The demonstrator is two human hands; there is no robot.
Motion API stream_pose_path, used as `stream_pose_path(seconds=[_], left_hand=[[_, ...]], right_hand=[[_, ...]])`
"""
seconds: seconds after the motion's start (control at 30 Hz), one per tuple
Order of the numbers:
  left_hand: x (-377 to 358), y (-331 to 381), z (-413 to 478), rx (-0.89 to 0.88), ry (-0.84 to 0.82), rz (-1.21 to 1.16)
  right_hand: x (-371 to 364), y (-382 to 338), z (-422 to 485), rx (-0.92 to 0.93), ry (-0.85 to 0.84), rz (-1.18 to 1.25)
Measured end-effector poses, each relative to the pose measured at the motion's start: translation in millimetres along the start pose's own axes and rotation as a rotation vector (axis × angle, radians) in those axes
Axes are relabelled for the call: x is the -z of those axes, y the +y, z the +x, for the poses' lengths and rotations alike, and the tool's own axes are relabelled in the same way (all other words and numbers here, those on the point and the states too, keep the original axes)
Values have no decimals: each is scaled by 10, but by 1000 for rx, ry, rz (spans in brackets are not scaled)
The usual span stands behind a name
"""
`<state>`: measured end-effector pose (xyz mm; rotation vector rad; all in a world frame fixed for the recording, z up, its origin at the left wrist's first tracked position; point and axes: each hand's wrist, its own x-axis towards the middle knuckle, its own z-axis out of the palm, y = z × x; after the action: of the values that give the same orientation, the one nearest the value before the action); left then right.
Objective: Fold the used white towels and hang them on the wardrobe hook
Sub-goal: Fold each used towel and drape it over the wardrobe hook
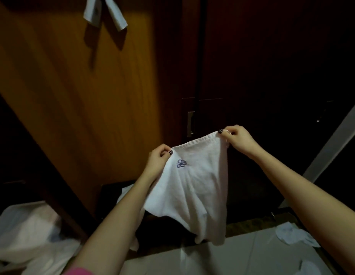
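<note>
While the white towel (194,185) is hanging in the air before the wardrobe door (83,96), the left hand (157,160) and the right hand (237,137) are each pinching a top corner. I think the folding is only beginning; next, the corners need bringing together.

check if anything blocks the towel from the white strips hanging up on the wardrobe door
Nothing visible does. The left hand and right hand pinch the towel by its top corners; only bare wardrobe door lies between it and the white strips. The hook is not in view.
</note>
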<state>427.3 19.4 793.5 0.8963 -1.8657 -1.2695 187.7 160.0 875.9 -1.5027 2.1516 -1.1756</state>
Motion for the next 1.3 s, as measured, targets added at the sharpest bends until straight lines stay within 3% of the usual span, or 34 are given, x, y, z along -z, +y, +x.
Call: stream_pose_path(seconds=[0.23,0.43,0.6,0.97,1.2,1.3], left_hand=[[10,158,-140,208,-6,-269],[44,368,-174,187,184,-536],[-17,575,-206,171,227,-696],[49,823,-234,91,291,-588],[336,679,-298,106,275,-280],[402,626,-284,48,81,-75]], right_hand=[[-212,149,-234,2,-70,27],[-406,29,-376,105,-306,52],[-686,-108,-439,109,-250,121],[-1068,-573,-246,86,44,97],[-934,-564,-181,196,-16,141],[-872,-572,-165,188,-131,96]])
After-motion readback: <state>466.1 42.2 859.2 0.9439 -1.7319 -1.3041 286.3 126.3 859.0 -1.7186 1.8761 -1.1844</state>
